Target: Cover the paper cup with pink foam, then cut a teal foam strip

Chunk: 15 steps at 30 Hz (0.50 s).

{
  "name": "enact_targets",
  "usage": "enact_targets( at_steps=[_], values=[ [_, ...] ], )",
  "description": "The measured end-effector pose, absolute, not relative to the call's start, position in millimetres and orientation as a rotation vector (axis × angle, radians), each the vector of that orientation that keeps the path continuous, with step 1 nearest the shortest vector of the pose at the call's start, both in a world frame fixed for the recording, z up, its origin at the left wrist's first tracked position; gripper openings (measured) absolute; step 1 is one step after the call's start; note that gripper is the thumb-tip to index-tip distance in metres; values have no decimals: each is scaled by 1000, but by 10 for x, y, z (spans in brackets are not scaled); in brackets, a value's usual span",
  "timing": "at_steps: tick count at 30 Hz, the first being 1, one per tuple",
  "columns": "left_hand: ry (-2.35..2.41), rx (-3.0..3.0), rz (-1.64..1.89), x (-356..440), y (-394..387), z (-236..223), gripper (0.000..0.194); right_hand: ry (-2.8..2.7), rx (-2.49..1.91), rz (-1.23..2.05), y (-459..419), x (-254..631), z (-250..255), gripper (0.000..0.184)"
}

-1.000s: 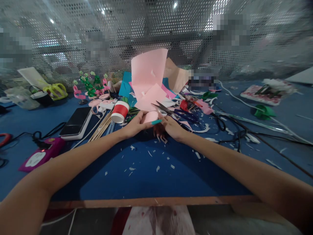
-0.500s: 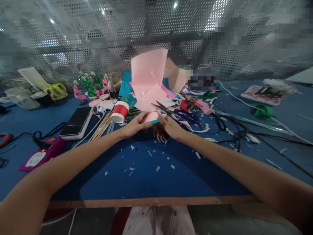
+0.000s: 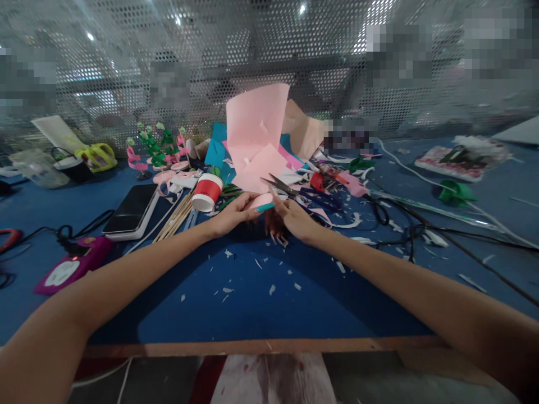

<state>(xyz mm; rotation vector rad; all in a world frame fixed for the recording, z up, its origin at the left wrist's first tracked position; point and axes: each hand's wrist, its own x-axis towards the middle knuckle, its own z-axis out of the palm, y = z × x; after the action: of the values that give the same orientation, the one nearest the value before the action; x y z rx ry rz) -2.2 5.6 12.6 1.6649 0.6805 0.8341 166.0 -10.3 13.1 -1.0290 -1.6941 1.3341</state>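
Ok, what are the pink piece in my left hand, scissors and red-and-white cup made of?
Pink piece: probably paper or card, matte, evenly coloured. Scissors: grey blades, likely steel, thin and pointed; dark blue handles, seemingly smooth plastic loops. Cup: likely smooth paper, with a printed-looking red band.

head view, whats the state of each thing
pink piece, held
left hand, closed on pink piece
right hand, near pink piece's edge, grip unclear
scissors, unheld, blades parted
large pink sheet, standing, curled
phone, lying face up, screen dark
purple power strip, a spot glowing red
paper cup, unheld
sticks, lying side by side
white scraps, scattered
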Motion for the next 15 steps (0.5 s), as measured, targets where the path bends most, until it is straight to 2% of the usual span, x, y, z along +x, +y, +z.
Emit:
enact_targets(
  at_steps=[15],
  values=[
    [650, 1630, 794, -28, 56, 134, 49, -1693, -1015, 1331, -102, 1662, 131, 68]
  ],
)
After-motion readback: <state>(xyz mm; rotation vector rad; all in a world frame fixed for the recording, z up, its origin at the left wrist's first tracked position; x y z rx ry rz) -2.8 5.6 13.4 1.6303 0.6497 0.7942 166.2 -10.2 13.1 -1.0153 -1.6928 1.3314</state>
